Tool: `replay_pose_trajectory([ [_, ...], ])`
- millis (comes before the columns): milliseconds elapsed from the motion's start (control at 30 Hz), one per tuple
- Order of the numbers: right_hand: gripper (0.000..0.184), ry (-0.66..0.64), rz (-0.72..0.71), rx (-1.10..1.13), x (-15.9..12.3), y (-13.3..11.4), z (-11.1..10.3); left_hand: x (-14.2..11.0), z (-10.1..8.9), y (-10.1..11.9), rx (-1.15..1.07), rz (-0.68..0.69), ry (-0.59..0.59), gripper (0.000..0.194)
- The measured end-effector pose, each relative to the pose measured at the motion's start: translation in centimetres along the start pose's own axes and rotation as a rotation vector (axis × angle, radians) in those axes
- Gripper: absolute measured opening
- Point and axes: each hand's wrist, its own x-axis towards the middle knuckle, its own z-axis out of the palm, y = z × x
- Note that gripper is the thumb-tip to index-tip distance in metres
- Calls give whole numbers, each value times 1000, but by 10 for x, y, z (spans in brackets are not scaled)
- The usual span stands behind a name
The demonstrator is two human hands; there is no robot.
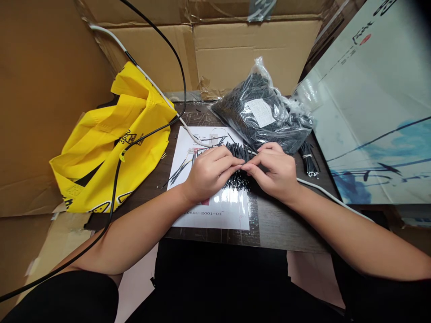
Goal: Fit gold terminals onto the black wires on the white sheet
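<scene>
My left hand [212, 172] and my right hand [272, 172] meet over the middle of the table, thumbs and forefingers pinched together tip to tip. Whatever sits between the fingertips is too small to make out. Right under the fingers lies a dense row of short black wires [237, 179] with shiny ends, partly hidden by both hands. A printed sheet [212, 222] is beneath them. Several loose black wires [180, 172] with bare or pale tips lie on the sheet, left of my left hand. To the right of my right hand rests a tied bundle of black wires [308, 161].
Behind my hands stands a clear plastic bag [242, 96] full of black pieces. A yellow bag [144, 134] lies at the left, crossed by a black cable [116, 179] and a white cable [158, 87]. Cardboard [256, 54] walls the back; a pale printed panel [377, 121] leans right.
</scene>
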Motion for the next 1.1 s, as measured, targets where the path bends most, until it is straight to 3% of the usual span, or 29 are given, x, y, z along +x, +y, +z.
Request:
replay_pose_trajectory([
  [100, 8, -2, -19, -4, 1, 0, -4, 1, -2, 2, 15, 11, 20, 14],
  [233, 20, -48, -71, 2, 3, 2, -10, 1, -3, 2, 2, -1, 39, 15],
  [400, 17, -78, -124, 38, 6, 2, -12, 1, -5, 4, -48, -1, 36, 15],
  [667, 11, -72, 45, 191, 8, 2, -20, 2, -21, 6, -356, -217, 104, 58],
  [900, 11, -59, 110, 286, 8, 1, -25, -2, -15, 3, -484, -296, 193, 53],
  [1100, 4, -138, 162, 291, 13, 2, -31, -1, -15, 5, -478, -322, 169, 51],
])
